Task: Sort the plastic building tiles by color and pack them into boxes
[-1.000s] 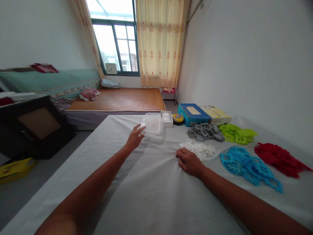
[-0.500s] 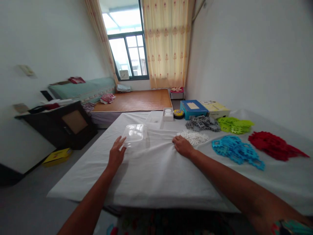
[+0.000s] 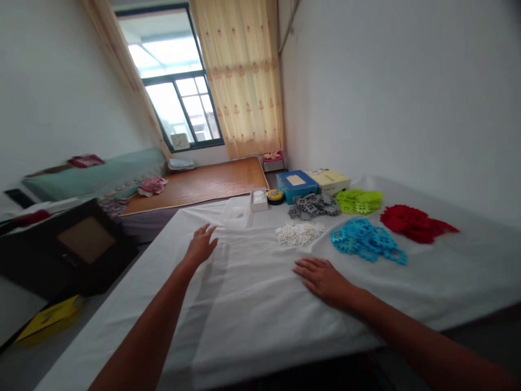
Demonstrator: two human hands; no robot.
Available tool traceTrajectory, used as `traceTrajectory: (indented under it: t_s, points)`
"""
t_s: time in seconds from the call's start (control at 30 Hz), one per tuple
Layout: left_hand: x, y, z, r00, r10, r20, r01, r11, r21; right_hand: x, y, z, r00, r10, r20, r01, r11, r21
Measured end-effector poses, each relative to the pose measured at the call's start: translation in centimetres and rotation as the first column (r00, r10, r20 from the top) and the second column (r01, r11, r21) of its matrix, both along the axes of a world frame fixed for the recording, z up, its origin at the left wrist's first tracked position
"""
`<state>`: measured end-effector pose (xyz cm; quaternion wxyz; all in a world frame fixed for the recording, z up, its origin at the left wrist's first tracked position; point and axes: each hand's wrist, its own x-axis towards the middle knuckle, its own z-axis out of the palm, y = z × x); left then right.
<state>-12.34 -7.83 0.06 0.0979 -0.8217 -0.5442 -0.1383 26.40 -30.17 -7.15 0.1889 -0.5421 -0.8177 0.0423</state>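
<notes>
My left hand (image 3: 201, 245) is over the left part of the white cloth, its fingers apart and nothing visible in them. Just beyond its fingertips lies a translucent plastic container (image 3: 230, 216). The clear box seen earlier beside this hand cannot be made out now. My right hand (image 3: 321, 278) rests palm down on the cloth with fingers stretched out. Beyond it is a pile of small white pieces (image 3: 300, 233), and a pile of blue lattice pieces (image 3: 368, 240) lies to its right. Neither pile is touched.
Grey pieces (image 3: 313, 206), lime green pieces (image 3: 359, 201) and red pieces (image 3: 413, 222) lie in piles farther back. Behind them stand a blue box (image 3: 296, 187) and a yellow box (image 3: 329, 181). A small white box (image 3: 259, 200) and a round black-and-yellow tin (image 3: 275, 196) are nearby.
My right hand has drawn back from the white pieces and now lies flat nearer me. My left hand is no longer at the clear box. The view has turned right and tilted.
</notes>
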Motion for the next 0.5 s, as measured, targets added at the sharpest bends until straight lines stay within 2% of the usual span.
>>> traceTrajectory:
  t_s: [0.07,0.13,0.27,0.4,0.5]
  points:
    - [3.4,2.5,-0.9,1.0,-0.024,0.0,0.024,1.0,0.009,0.3,-0.2,-0.1,0.997,-0.072,-0.006,0.072,0.997,-0.011]
    - [5.6,4.3,-1.6,0.999,-0.027,-0.029,0.027,1.0,-0.006,0.5,-0.2,-0.1,0.992,-0.128,-0.01,0.128,0.992,-0.022]
    - [6.8,6.0,-1.7,0.996,-0.024,-0.086,0.025,1.0,0.011,0.8,-0.1,0.1,0.985,-0.167,-0.046,0.166,0.986,-0.014]
    - [7.1,5.2,-0.2,0.991,-0.02,-0.135,0.018,1.0,-0.014,0.9,0.0,0.1,0.982,-0.169,-0.085,0.17,0.985,0.008]
    - [7.4,2.6,0.7,0.992,-0.061,-0.109,0.054,0.997,-0.061,1.0,0.1,0.2,0.98,-0.17,-0.099,0.173,0.985,0.023]
